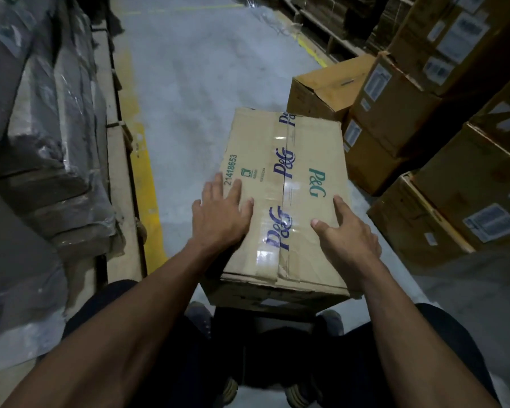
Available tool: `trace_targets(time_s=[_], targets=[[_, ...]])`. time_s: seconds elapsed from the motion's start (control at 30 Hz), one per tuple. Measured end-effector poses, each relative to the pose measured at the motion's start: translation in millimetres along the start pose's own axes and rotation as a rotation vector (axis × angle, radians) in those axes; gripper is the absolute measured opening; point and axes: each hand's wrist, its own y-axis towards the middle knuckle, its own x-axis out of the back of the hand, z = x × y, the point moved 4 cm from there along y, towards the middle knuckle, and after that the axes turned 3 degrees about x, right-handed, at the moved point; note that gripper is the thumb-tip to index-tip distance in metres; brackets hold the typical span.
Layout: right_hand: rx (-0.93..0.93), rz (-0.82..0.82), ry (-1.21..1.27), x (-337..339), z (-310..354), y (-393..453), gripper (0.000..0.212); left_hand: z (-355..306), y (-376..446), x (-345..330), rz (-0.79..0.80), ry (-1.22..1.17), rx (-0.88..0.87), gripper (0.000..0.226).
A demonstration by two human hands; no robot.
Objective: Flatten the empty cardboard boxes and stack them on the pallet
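1. far left of the p&g box [286,198], a stack of flattened cardboard wrapped in clear plastic film [42,136] sits on a wooden pallet [121,184]; the pallet's edge runs along the aisle, well apart from the box.
2. between that pallet and the box, a yellow floor line [147,201] runs down the grey concrete floor [195,83].
3. your left hand [221,213] lies flat on the near-left part of the box top, fingers straight and spread wide, palm down, gripping nothing; the fingertips reach just beside the printed number 21418653.
4. the box itself stands in the aisle right in front of your legs, unflattened, its top flaps closed and sealed along the middle seam with clear tape [280,184] printed with purple p&g logos; a green p&g mark is on the right flap. the near end of the seam is crumpled and torn a little.
5. your right hand [348,234] rests on the near-right part of the box top, thumb spread toward the seam and fingers lying over the right edge, loosely open, not clenched round anything that you can see.
6. just behind the box's far-right corner stands a brown carton [327,89] with one top flap raised.
7. right of the box, apart from it, stacked brown cartons with white labels [454,160] rise in several tiers, the lowest on a wooden pallet edge [442,219].
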Motion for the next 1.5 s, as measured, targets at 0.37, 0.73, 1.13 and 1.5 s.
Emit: trace_targets(time_s=[0.37, 0.73, 1.13, 1.5], targets=[[-0.114, 0.168, 0.001, -69.0, -34.4, -9.1, 0.065, -54.0, -31.7, -64.9, 0.487, 0.354, -0.352, 0.083], [-0.102, 0.2, 0.1, -164.1, -6.8, -2.8, 0.061, 47.8, -9.1, -112.0, 0.473, 0.447, -0.533, 0.067], [-0.115, -0.091, 0.244, -124.4, -10.8, 92.4, 0.047, -11.4, 50.4, -115.0, 0.2, 0.679, -0.824, 0.057], [0.065, -0.113, -0.016, -129.5, -14.2, 99.4, 0.047, -32.6, 85.5, -57.2, 0.232, 0.589, -1.131, 0.064]])
